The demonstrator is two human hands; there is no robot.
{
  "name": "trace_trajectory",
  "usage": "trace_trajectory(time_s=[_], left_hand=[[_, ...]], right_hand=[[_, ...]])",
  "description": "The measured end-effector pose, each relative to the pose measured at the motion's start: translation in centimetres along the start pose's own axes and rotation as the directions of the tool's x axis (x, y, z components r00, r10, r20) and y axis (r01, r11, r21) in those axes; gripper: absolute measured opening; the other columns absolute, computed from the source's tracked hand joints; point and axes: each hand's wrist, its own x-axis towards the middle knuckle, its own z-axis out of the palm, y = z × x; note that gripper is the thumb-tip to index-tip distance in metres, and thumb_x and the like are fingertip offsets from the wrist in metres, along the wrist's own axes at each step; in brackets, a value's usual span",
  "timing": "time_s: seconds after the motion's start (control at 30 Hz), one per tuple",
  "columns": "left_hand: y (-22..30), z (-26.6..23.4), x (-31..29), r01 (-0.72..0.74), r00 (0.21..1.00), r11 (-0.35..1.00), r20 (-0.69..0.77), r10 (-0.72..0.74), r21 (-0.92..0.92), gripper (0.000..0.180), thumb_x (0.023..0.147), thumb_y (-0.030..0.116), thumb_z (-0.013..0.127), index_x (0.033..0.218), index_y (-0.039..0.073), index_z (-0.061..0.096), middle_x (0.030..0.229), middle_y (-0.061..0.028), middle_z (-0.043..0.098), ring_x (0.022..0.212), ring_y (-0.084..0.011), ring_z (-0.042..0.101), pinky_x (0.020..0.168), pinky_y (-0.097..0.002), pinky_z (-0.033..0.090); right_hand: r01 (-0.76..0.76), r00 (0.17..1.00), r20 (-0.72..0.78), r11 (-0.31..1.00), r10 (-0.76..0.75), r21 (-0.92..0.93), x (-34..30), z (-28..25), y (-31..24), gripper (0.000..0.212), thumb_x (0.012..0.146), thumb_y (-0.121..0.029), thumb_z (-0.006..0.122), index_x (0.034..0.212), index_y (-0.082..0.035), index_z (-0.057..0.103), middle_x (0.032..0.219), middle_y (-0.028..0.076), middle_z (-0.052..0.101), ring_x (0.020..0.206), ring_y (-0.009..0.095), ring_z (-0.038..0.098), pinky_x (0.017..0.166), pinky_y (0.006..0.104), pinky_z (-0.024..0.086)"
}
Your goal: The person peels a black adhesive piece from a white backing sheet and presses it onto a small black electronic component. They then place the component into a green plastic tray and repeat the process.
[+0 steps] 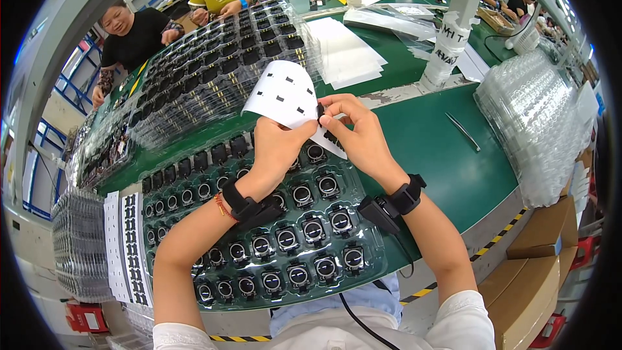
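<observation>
My left hand (277,152) pinches a curled white sheet (269,100) that carries small black pieces. Close beside it, my right hand (358,133) is closed at the sheet's right edge, thumb and fingertips on a small black piece (321,111). More black pieces show along that edge, partly covered by the fingers. Below both hands lies a clear plastic tray (374,249) with rows of black parts (313,231), many with a round silver ring. My forearms hide part of the tray. A black strap with a box sits on each wrist.
Stacked clear trays with black parts (223,65) stand at the back left, beside white sheets (343,52). Tweezers (462,131) lie on the green table at right, near a tall stack of clear trays (528,113). More sheets (134,246) lie at left. Several people sit across.
</observation>
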Motion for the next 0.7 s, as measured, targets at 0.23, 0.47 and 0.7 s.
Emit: trace_trajectory(time_s=[0.23,0.47,0.7], left_hand=[[0.0,-0.3,-0.1,0.015,1.000,0.999,-0.005,-0.015,-0.043,0.020,0.070,0.002,0.064,0.090,-0.002,0.061,0.083,-0.0016,0.061,0.072,-0.0075,0.056,0.062,-0.0232,0.043],[0.3,-0.4,-0.1,0.018,1.000,0.998,0.011,-0.017,-0.060,0.021,0.070,0.003,0.065,0.090,-0.001,0.060,0.083,-0.0017,0.061,0.073,-0.0084,0.056,0.064,-0.0244,0.044],[0.5,-0.5,-0.2,-0.202,0.979,0.977,0.004,0.202,0.072,0.023,0.069,0.003,0.065,0.091,-0.001,0.060,0.083,-0.0042,0.062,0.073,-0.0106,0.058,0.062,-0.0265,0.046]], right_hand=[[-0.104,0.994,0.054,0.979,0.096,0.173,0.0,0.2,0.6,0.008,0.084,-0.009,0.059,0.084,-0.001,0.060,0.112,0.008,0.057,0.086,0.011,0.054,0.075,0.0250,0.044],[-0.064,0.998,0.032,0.988,0.060,0.138,0.0,0.1,0.1,0.007,0.083,-0.006,0.061,0.083,0.001,0.060,0.111,0.008,0.059,0.079,0.011,0.056,0.074,0.0243,0.046],[0.068,0.998,0.002,0.997,-0.068,-0.036,-0.2,0.2,-0.7,0.006,0.079,-0.003,0.064,0.080,0.003,0.062,0.113,0.011,0.061,0.080,0.014,0.059,0.076,0.0268,0.048]])
